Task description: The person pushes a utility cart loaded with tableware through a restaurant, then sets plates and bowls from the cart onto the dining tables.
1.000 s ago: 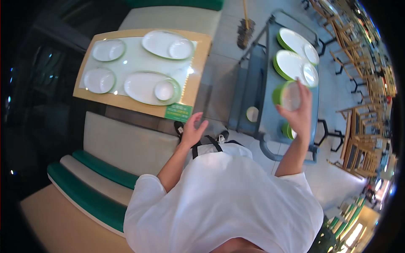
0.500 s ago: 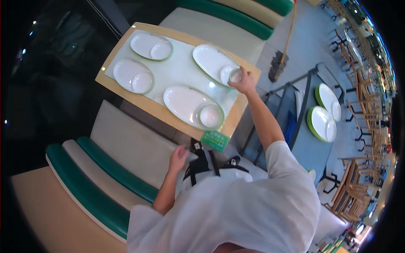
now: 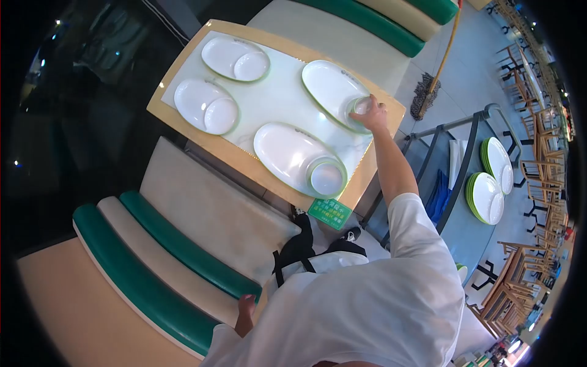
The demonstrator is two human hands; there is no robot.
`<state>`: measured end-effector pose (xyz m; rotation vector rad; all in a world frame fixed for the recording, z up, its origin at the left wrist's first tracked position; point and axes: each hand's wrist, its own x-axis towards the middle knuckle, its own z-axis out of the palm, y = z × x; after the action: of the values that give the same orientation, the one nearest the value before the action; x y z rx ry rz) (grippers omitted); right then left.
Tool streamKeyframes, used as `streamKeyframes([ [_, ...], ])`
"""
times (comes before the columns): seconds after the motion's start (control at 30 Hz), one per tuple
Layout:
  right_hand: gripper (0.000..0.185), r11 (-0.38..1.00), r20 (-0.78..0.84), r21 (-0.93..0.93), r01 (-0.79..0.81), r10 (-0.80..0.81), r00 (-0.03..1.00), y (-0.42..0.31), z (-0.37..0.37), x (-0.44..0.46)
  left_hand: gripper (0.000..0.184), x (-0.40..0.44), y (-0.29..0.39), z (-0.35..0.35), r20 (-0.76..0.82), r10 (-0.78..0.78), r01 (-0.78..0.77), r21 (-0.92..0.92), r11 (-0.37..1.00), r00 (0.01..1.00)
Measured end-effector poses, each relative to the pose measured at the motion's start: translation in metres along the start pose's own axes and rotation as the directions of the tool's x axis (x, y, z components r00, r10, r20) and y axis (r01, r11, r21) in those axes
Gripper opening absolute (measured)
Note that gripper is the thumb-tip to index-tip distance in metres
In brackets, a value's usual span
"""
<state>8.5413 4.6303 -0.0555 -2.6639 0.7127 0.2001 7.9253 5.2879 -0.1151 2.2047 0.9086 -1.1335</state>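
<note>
My right hand [image 3: 375, 117] grips a small round white bowl with a green edge [image 3: 362, 106], at the round end of a white oval plate with a green rim [image 3: 328, 85]. The closer oval plate [image 3: 276, 147] has another bowl [image 3: 328, 177] in its round part. My left hand [image 3: 246, 302] hangs low; I can't tell if it's open. My white sleeve [image 3: 408, 229] partly hides something green and white [image 3: 462, 272].

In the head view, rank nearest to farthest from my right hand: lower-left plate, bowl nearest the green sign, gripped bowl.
1. Gripped bowl, in the right hand.
2. Bowl nearest the green sign, on an oval plate.
3. Lower-left plate, farthest across to the left.
</note>
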Motion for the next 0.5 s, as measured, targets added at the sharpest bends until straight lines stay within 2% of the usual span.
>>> streamKeyframes([
  [0.07,0.132,1.0,0.036,0.026,-0.018,0.017,0.999,-0.008,-0.01,-0.015,0.049,0.011,0.004,-0.006,0.004,-0.012,0.012,-0.009,1.0,1.0],
  [0.13,0.13,0.995,-0.06,-0.102,-0.007,0.001,0.998,-0.013,-0.022,-0.032,0.046,0.046,0.018,-0.003,-0.029,0.116,-0.111,0.134,0.985,0.993],
  [0.17,0.13,0.995,-0.064,-0.102,-0.017,0.01,0.998,-0.006,-0.023,-0.044,0.045,0.046,0.041,-0.009,-0.094,0.12,-0.128,-0.076,0.989,0.988],
  [0.2,0.127,0.996,-0.184,0.057,0.064,-0.052,0.981,0.004,-0.026,-0.054,0.043,0.052,0.074,-0.016,-0.155,0.121,-0.16,-0.279,0.947,0.981],
  [0.23,0.124,0.967,-0.318,0.199,0.159,-0.09,0.944,0.018,-0.035,-0.066,0.04,0.06,0.106,-0.021,-0.182,0.12,-0.179,-0.355,0.918,0.976],
  [0.27,0.124,0.972,-0.34,0.193,0.137,-0.065,0.938,0.034,-0.052,-0.091,0.038,0.067,0.138,-0.024,-0.203,0.122,-0.2,-0.424,0.883,0.972],
  [0.3,0.121,0.96,-0.367,0.198,0.198,-0.115,0.923,0.051,-0.075,-0.128,0.033,0.07,0.171,-0.029,-0.254,0.223,-0.305,-0.355,0.884,0.941],
  [0.33,0.118,0.946,-0.393,0.201,0.255,-0.161,0.906,0.07,-0.099,-0.166,0.028,0.069,0.207,-0.035,-0.294,0.326,-0.407,-0.278,0.87,0.898],
  [0.4,0.115,0.975,-0.423,0.134,0.176,-0.105,0.9,0.124,-0.154,-0.245,0.019,0.02,0.304,-0.048,-0.461,0.565,-0.673,-0.099,0.733,0.684],
  [0.47,0.112,0.997,-0.436,0.072,0.021,0.013,0.9,0.186,-0.206,-0.324,0.016,-0.031,0.393,-0.043,-0.492,0.683,-0.831,-0.182,0.526,0.54],
  [0.5,0.11,0.994,-0.443,0.073,-0.082,0.106,0.89,0.22,-0.225,-0.361,0.016,-0.054,0.429,-0.035,-0.484,0.749,-0.885,-0.146,0.441,0.453],
])
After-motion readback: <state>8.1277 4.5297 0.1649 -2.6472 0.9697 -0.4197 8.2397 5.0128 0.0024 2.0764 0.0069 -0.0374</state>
